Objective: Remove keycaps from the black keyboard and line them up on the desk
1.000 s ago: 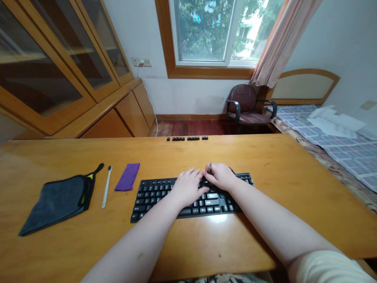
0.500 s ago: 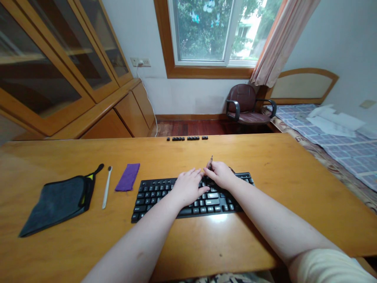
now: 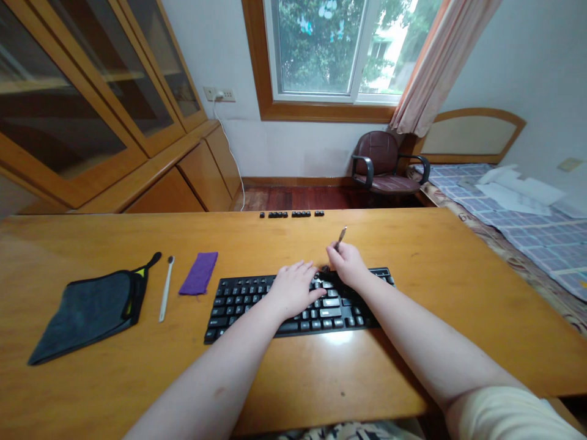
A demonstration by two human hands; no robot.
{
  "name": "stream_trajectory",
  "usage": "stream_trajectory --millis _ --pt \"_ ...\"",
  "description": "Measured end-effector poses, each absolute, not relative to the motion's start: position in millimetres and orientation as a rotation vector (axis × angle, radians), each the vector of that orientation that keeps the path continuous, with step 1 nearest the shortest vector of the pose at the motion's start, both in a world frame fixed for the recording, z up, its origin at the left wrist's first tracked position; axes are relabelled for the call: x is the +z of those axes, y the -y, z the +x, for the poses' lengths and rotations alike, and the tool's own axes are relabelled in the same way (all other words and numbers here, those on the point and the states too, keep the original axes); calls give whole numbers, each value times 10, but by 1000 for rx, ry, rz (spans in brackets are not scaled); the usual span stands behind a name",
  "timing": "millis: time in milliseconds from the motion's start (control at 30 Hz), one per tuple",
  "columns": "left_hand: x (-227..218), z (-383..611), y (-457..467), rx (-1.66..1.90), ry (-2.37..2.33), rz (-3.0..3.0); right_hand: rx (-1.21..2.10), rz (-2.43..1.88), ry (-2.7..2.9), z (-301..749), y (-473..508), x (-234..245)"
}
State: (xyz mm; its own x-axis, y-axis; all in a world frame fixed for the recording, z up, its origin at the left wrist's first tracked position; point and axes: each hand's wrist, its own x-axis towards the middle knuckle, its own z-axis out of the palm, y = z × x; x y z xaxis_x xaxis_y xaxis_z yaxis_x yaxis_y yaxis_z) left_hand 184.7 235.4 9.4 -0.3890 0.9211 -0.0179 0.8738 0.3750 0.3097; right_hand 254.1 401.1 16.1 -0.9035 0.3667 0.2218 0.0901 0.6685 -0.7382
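A black keyboard (image 3: 245, 302) lies on the wooden table in front of me. My left hand (image 3: 296, 290) rests palm down across its middle, fingers stretched out and thumb apart. My right hand (image 3: 349, 264) is closed around a slim, metallic-looking tool (image 3: 342, 236) over the keyboard's upper right part. The tool's upper end sticks up above the fist; its exact kind does not show. Beneath that hand, a small dark piece (image 3: 324, 269) shows at the keyboard's top edge, too small to make out. My hands and forearms hide part of the keys.
Small black keycaps (image 3: 301, 214) stand in a row along the table's far edge. To the left lie a purple cloth (image 3: 199, 274), a white toothbrush (image 3: 166, 290) and a folded grey cloth (image 3: 94, 308). A chair (image 3: 378, 162) stands beyond the table.
My right hand has moved slightly up and right with the tool, which leans further right. A small dark piece now shows below it. My left hand stays in place.
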Motion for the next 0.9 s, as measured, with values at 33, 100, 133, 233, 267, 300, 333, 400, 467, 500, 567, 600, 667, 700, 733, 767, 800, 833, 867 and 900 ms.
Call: stream_trajectory --millis 33,100,133,233,267,300,333,400,467,500,567,600,667,700,733,767,800,833,867,900 --pt "90 1845 -2353 365 -2445 1620 1116 -404 2471 2530 -4029 158" --pt "84 1845 -2351 357 -2449 1626 1148 -423 2409 2517 -4056 156" --pt "82 1846 -2350 358 -2452 1629 1164 -404 2406 2516 -4062 156" --pt "87 1849 -2344 414 -2471 1609 1261 -304 2404 2530 -4065 150" --pt "93 1849 -2341 456 -2486 1582 1311 -269 2399 2537 -4066 145" --pt "101 1848 -2339 513 -2502 1550 1369 -240 2391 2542 -4070 138" --pt "110 1847 -2337 579 -2514 1516 1432 -220 2378 2545 -4077 130" --pt "128 1841 -2333 712 -2516 1469 1553 -209 2348 2547 -4096 109" --pt "141 1834 -2332 816 -2492 1459 1640 -212 2341 2542 -4113 85" --pt "144 1831 -2332 855 -2480 1459 1673 -211 2346 2539 -4118 74" --pt "143 1824 -2334 914 -2463 1469 1719 -193 2366 2533 -4118 60" --pt "138 1821 -2336 934 -2459 1477 1725 -179 2383 2531 -4114 58" --pt "126 1814 -2341 946 -2460 1484 1689 -144 2435 2528 -4103 66" --pt "119 1811 -2344 945 -2463 1479 1645 -124 2466 2527 -4098 75" --pt "114 1808 -2346 946 -2465 1467 1588 -103 2492 2527 -4094 87" --pt "111 1805 -2347 952 -2465 1452 1530 -86 2513 2527 -4091 99" --pt "111 1801 -2349 965 -2460 1436 1478 -74 2526 2527 -4090 109" --pt "113 1798 -2349 987 -2452 1420 1436 -65 2530 2527 -4090 117" --pt "118 1794 -2349 1018 -2441 1405 1406 -58 2529 2528 -4090 122" --pt "125 1790 -2350 1054 -2431 1389 1391 -50 2525 2529 -4090 122"
